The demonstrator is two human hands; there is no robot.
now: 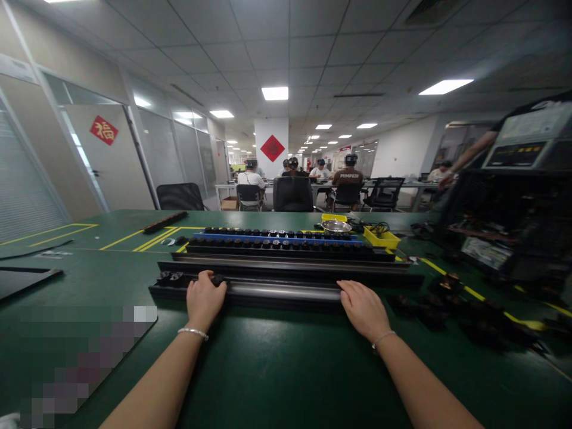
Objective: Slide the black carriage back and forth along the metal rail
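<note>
A long black rail (pixel 281 290) with a shiny rounded strip lies crosswise on the green table in front of me. My left hand (pixel 205 301) is closed near its left end, with a small black part (pixel 217 280) between thumb and fingers. Just left of that hand, several small black parts (pixel 170 278) sit in the rail. On the right, my right hand (pixel 364 307) grips the rail, fingers together over its upper side; its thumb is hidden. A second long rail (pixel 290 263) lies parallel behind.
Behind the rails stand rows of small black parts with a blue strip (pixel 286 237). A metal dish (pixel 336 226) and a yellow tray (pixel 382 237) are back right. Loose black parts (pixel 447 304) lie right, below a dark equipment rack (pixel 487 208). A dark bar (pixel 165 222) lies back left.
</note>
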